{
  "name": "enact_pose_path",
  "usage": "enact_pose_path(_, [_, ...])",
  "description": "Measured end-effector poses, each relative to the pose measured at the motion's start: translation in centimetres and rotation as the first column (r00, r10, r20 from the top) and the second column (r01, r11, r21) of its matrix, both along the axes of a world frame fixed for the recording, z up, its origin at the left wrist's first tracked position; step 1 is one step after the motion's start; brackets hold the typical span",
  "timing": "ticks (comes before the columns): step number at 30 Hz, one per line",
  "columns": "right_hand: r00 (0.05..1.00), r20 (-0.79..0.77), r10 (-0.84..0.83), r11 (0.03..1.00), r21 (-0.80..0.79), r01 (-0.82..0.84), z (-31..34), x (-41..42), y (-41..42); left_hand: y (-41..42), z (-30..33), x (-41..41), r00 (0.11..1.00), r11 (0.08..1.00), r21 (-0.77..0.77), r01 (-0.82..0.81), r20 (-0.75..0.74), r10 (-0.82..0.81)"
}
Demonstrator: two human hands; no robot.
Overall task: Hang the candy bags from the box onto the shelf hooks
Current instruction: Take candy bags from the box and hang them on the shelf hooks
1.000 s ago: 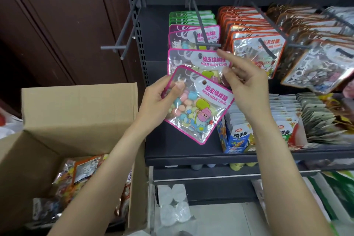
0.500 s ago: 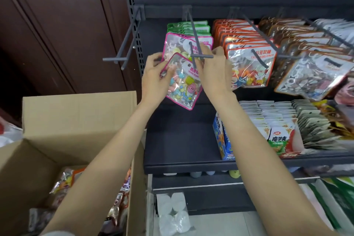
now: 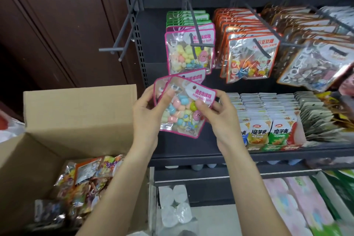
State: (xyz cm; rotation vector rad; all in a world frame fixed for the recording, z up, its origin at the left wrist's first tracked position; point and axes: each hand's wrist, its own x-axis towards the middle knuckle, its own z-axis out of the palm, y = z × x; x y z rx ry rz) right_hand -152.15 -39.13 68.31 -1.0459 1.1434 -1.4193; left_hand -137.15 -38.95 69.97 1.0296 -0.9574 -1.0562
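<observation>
Moved: since earlier, our hands dropped below the hook [image 3: 193,25].
Grip: left hand [image 3: 145,115] and right hand [image 3: 220,115] pinch candy bags [image 3: 180,113], separating them for hanging.

Dark brown wood-panel wall [image 3: 57,30] fills the left side. Black metal shelf unit [image 3: 191,74] stands right of it, slotted upright post [image 3: 137,30] along its left edge. Shelf board [image 3: 239,154] runs across the middle; a lower tier sits under it. Pale floor [image 3: 210,220] shows at bottom center. Light is dim and even.
</observation>
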Motion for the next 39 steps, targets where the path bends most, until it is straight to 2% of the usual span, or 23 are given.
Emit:
enact_pose_path(3, [0.999, 0.022, -0.042, 0.998, -0.038, 0.043, 0.1, -0.8, 0.1, -0.1, 0.6, -0.2, 0.995, 0.995, 0.012, 0.095, 0.037, -0.095])
enact_pose_path(7, [0.990, -0.121, -0.072, 0.981, -0.190, 0.048, 1.2, -2.5, 0.5, -0.8, 1.5, 0.2, 0.986, 0.992, -0.080, 0.101, 0.139, -0.090])
enact_pose_path(10, [0.985, -0.172, -0.023, 0.970, -0.242, -0.020, 1.8, -3.1, 0.6, -1.6, 2.5, 0.4, 0.960, 0.973, -0.216, 0.080, 0.279, -0.017])
enact_pose_path(14, [0.980, -0.190, -0.063, 0.948, -0.319, -0.001, 2.1, -2.6, 0.2, -2.3, 3.6, 0.0, 0.929, 0.908, -0.418, 0.032, 0.348, 0.128])
enact_pose_path(17, [0.975, -0.188, -0.122, 0.930, -0.364, 0.046, 2.0, -2.0, -0.4, -3.0, 3.8, -0.4, 0.880, 0.867, -0.499, 0.014, 0.418, 0.227])
enact_pose_path(26, [0.903, -0.355, -0.241, 0.894, -0.443, 0.064, 1.9, -1.6, -2.1, -5.4, 4.0, -0.5, 0.843, 0.872, -0.489, -0.007, 0.467, 0.268])
enact_pose_path(33, [0.879, -0.408, -0.247, 0.891, -0.453, 0.040, 1.7, -1.5, -2.6, -5.5, 3.3, -0.3, 0.869, 0.870, -0.488, -0.063, 0.402, 0.289])
enact_pose_path(36, [0.865, -0.419, -0.278, 0.884, -0.465, 0.059, 1.8, -1.5, -3.1, -6.4, 3.0, -0.2, 0.829, 0.849, -0.525, -0.065, 0.444, 0.339])
enact_pose_path(39, [0.843, -0.439, -0.312, 0.872, -0.485, 0.070, 2.0, -1.2, -4.4, -7.4, 2.6, 0.3, 0.689, 0.858, -0.513, -0.007, 0.619, 0.376])
